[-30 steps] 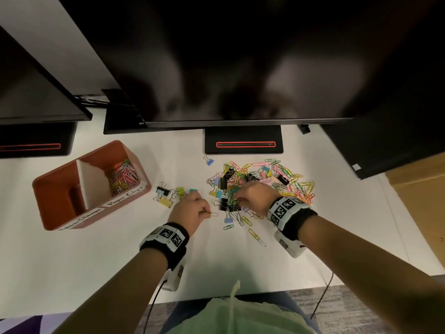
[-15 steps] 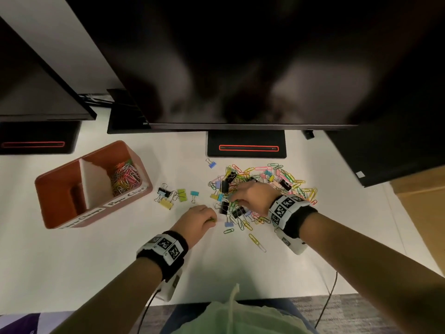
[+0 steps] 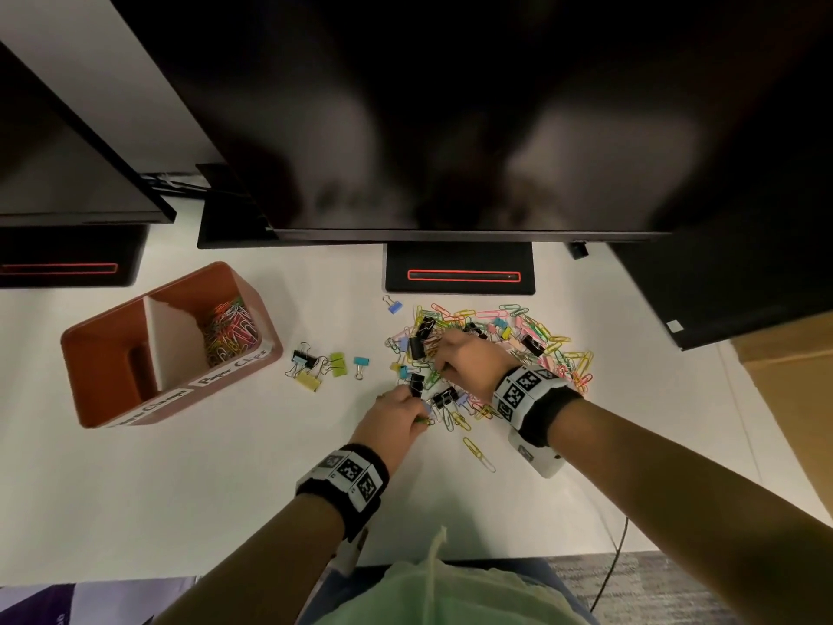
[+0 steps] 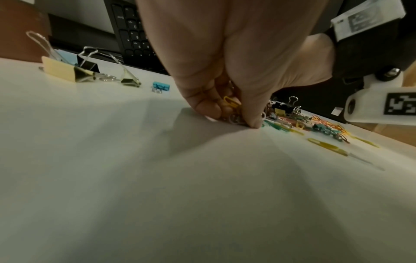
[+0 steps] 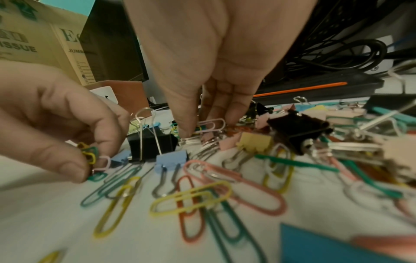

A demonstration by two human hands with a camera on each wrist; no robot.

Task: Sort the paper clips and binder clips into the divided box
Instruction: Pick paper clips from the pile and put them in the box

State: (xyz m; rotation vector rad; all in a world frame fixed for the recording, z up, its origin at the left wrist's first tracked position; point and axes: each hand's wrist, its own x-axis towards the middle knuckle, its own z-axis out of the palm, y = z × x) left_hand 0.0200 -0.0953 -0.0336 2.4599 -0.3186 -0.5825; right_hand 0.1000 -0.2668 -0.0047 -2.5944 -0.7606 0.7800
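Observation:
A mixed pile of coloured paper clips and binder clips (image 3: 491,354) lies on the white desk. My left hand (image 3: 396,415) sits at the pile's near-left edge, its thumb and fingers pinching a small bunch of paper clips (image 5: 91,156), also seen as the yellow paper clips (image 4: 231,104). My right hand (image 3: 464,360) reaches down into the pile's middle, fingertips pinching a pink paper clip (image 5: 212,124). The red-brown divided box (image 3: 167,345) stands at the left, with paper clips in its right compartment (image 3: 230,331).
A small group of binder clips (image 3: 320,365) lies between the box and the pile. A lone blue binder clip (image 3: 393,305) sits behind the pile. Monitors overhang the desk's back; a monitor base (image 3: 459,275) stands just behind the pile. Loose yellow clips (image 3: 478,453) lie near my right wrist.
My left hand has moved right and nearer, from beside the binder clip group to the pile's near-left edge, still holding clips. The right hand stayed in the pile.

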